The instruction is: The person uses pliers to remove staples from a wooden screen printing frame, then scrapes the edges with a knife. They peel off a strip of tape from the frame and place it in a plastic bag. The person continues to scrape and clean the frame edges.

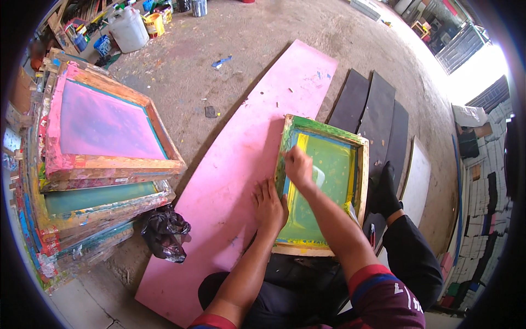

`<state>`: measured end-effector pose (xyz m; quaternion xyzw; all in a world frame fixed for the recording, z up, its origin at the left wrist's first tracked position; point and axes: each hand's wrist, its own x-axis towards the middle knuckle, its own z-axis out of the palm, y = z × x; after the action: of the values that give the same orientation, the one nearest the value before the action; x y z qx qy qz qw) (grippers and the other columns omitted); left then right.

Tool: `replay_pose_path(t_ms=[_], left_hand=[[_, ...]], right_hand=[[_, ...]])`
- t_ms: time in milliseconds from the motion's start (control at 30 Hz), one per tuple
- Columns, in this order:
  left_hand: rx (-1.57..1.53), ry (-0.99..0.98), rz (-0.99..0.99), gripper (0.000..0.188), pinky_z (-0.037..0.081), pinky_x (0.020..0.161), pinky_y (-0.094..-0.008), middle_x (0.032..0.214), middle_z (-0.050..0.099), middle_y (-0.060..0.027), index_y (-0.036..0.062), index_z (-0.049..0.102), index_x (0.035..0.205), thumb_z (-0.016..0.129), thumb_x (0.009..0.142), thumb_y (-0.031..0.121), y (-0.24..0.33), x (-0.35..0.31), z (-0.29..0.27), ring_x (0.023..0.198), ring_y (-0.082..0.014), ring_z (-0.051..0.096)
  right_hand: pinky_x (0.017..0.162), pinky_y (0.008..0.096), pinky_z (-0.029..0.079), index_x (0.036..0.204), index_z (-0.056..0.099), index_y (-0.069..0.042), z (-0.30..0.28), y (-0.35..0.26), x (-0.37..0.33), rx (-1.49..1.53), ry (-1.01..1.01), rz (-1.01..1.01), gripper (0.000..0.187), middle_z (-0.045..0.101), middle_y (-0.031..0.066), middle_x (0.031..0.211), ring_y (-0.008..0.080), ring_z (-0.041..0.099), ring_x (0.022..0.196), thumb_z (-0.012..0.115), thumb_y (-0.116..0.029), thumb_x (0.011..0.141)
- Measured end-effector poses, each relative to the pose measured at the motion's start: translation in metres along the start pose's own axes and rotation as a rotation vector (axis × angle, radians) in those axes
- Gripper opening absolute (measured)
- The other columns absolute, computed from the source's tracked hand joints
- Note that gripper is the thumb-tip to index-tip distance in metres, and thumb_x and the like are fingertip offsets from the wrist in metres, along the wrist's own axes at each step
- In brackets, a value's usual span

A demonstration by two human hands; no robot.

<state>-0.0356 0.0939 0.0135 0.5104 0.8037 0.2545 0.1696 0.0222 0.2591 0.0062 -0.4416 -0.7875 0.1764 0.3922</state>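
Observation:
A wooden screen-printing frame (363, 181) with green mesh and yellow tape along its inner edges lies before me, tilted over my lap and the pink board. My right hand (298, 167) is closed above the frame's left inner edge, by the yellow strip. Whatever its fingers hold, if anything, is hidden. Against the frame's left outer side rests my left hand (269, 205), fingers stretched out and thumb at the wood. A pale whitish patch (318, 176) shows on the mesh beside my right wrist; I cannot tell what it is.
Under the frame runs a long pink board (219, 203). Stained frames (109, 164) are stacked at left, with a crumpled black plastic bag (164, 233) beside them. Dark boards (378, 115) lie at right, near my foot (386, 189). A white jerrycan (127, 30) stands far left.

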Motion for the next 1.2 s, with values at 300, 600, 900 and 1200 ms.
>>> replay_pose_path(t_ms=[300,600,900,1200], left_hand=[[-0.091,-0.009,0.027,0.081,0.024,0.124,-0.0648,0.164,0.039,-0.0182,0.009,0.027,0.164,0.064,0.095,0.032,-0.015,-0.002,0.004,0.156,-0.0443,0.028],[-0.81,0.118,0.146,0.041,0.026,0.125,-0.0524,0.15,0.055,-0.0207,-0.0001,0.061,0.135,0.053,0.107,0.028,0.002,-0.013,-0.029,0.151,-0.0365,0.04],[-1.335,-0.429,-0.25,0.037,0.045,0.061,-0.0264,0.073,0.057,0.0022,0.0088,0.067,0.103,0.051,0.111,0.041,0.055,-0.069,-0.082,0.066,-0.0075,0.053],[-1.303,-0.38,0.003,0.017,0.048,0.079,-0.0239,0.094,0.068,0.0024,0.0053,0.072,0.101,0.068,0.105,0.021,0.086,-0.097,-0.076,0.088,-0.0041,0.06]], right_hand=[[0.061,0.0397,0.053,0.092,0.057,-0.005,-0.062,-0.104,-0.101,0.198,-0.117,0.086,0.021,0.067,0.0154,0.077,0.0287,0.069,0.065,0.077,-0.005,0.091],[0.054,0.0263,0.029,0.075,0.047,-0.014,-0.118,-0.14,-0.047,1.117,0.234,0.938,0.041,0.042,-0.0033,0.068,0.0067,0.035,0.063,0.064,-0.032,0.108],[0.069,0.0365,0.051,0.116,0.066,0.001,-0.187,-0.147,-0.086,0.179,-0.2,0.307,0.057,0.06,0.0075,0.078,0.0196,0.058,0.073,0.086,-0.043,0.086],[0.077,0.0355,0.055,0.113,0.07,0.006,-0.252,-0.098,-0.158,0.44,-0.525,0.692,0.03,0.075,0.0098,0.09,0.0193,0.071,0.083,0.067,-0.021,0.1]])
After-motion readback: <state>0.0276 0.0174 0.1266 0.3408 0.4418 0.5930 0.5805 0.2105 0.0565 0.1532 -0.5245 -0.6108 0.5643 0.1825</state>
